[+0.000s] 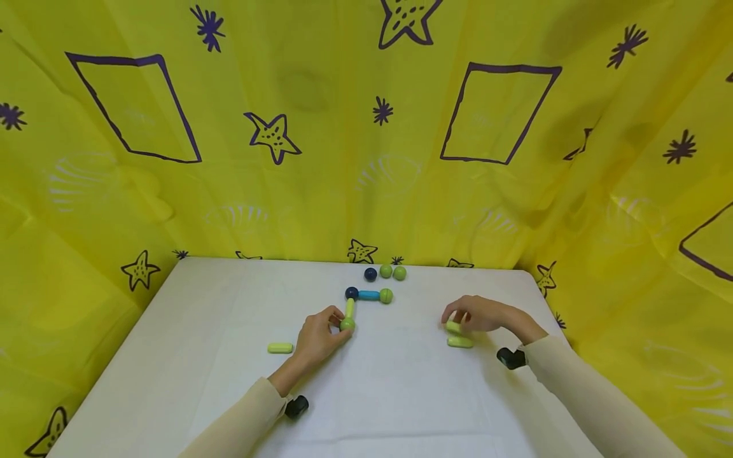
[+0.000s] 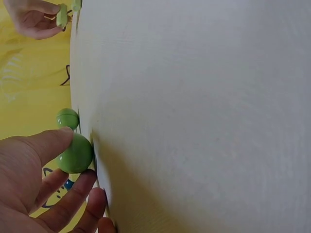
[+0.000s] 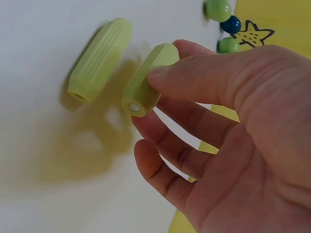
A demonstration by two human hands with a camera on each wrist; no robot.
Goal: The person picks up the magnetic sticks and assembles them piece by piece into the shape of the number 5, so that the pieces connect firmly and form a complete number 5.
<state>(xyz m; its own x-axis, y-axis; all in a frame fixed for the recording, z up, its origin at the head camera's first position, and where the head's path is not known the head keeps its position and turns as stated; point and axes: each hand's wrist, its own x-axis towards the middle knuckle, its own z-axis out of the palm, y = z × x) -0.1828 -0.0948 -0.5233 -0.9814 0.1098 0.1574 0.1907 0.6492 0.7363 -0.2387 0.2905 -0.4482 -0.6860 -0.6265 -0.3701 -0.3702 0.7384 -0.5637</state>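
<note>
My left hand [image 1: 318, 337] pinches a green ball [image 2: 77, 154] between thumb and fingers. That ball ends a yellow-green rod [image 1: 350, 308], whose far end meets a dark blue ball [image 1: 352, 292]. From there a blue rod [image 1: 369, 295] runs right to another green ball [image 1: 386, 296], making an L shape on the table. On the right, my right hand [image 1: 480, 313] pinches a yellow-green magnetic rod [image 3: 150, 80] with a metal disc in its end, held just off the table. A second yellow-green rod [image 3: 100, 59] lies on the table beside it.
Behind the L shape, a loose dark blue ball [image 1: 370, 274] and two green balls [image 1: 386, 271] sit near the table's back edge. One more yellow-green rod [image 1: 280, 348] lies left of my left hand. A yellow patterned curtain [image 1: 332, 191] surrounds the white table [image 1: 412, 394].
</note>
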